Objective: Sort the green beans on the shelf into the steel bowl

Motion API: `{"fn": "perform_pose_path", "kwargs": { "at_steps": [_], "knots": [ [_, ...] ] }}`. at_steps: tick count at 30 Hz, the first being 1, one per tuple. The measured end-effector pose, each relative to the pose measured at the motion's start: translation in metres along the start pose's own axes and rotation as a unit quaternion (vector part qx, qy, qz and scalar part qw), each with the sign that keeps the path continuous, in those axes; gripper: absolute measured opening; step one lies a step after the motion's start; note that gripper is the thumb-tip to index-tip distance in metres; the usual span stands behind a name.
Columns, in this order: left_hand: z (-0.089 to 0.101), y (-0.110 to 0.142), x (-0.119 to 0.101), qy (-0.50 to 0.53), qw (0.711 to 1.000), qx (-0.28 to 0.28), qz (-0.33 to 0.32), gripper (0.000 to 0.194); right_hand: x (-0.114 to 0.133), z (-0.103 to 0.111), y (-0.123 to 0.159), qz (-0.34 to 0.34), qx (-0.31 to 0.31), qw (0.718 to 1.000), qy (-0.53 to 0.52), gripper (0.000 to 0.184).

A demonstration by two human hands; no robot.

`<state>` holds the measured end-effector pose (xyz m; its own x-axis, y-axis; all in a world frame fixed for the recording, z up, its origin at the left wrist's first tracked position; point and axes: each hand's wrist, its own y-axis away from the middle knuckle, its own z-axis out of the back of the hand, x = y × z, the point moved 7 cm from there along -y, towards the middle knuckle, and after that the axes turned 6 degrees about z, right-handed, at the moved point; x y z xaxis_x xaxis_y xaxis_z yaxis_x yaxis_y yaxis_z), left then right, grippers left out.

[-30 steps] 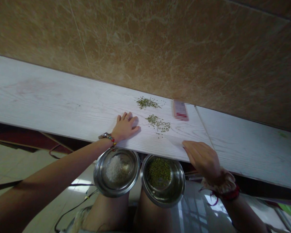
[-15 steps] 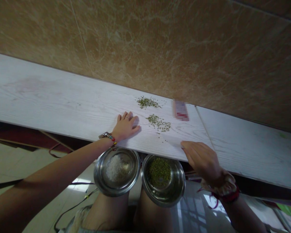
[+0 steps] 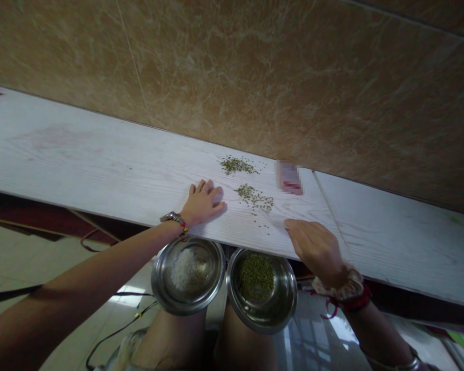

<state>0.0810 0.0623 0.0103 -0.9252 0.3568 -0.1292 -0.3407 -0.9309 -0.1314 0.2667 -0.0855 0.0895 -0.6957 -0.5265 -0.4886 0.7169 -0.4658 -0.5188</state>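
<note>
My left hand point(image 3: 203, 205) lies on the white wood-grain board point(image 3: 147, 165) with its fingers spread, holding nothing I can see. Just right of it are two loose patches of small green beans: a far patch point(image 3: 237, 165) by the wall and a near patch point(image 3: 254, 197) that trails toward the board's front edge. My right hand point(image 3: 315, 245) is closed at the front edge, thumb side toward the trailing beans. Whatever its fingers hold, if anything, is hidden. Below the edge, a steel bowl point(image 3: 288, 309) contains many green beans.
Beside the bean bowl, another steel bowl point(image 3: 158, 288) holds white grains; both are over my knees. A blurred-out small packet or card point(image 3: 290, 178) lies against the brown marbled wall point(image 3: 216, 77). A cable point(image 3: 118, 330) runs over the tiled floor at lower left.
My right hand has shifted slightly left and up along the board. A few more single beans lie scattered near the front edge. My left hand stays in place.
</note>
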Motion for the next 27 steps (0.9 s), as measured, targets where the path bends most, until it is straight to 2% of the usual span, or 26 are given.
{"fn": "perform_pose_path", "kwargs": {
  "at_steps": [8,13,17,27],
  "knots": [
    [0.001,0.000,0.000,0.007,1.000,0.006,0.000,0.050,0.000,-0.009,-0.024,-0.022,0.013,0.999,0.028,0.018],
    [-0.001,0.000,0.001,0.001,1.000,0.009,0.003,0.051,-0.006,-0.019,-0.039,-0.026,0.056,0.998,0.019,0.021],
    [0.000,0.001,0.001,0.001,1.000,0.013,0.007,0.052,-0.008,-0.022,-0.049,-0.029,0.065,0.997,0.021,0.022],
    [0.001,0.001,0.000,0.000,1.000,0.023,0.013,0.051,-0.001,-0.018,-0.049,-0.009,0.091,0.996,-0.015,0.020]
  ]
}}
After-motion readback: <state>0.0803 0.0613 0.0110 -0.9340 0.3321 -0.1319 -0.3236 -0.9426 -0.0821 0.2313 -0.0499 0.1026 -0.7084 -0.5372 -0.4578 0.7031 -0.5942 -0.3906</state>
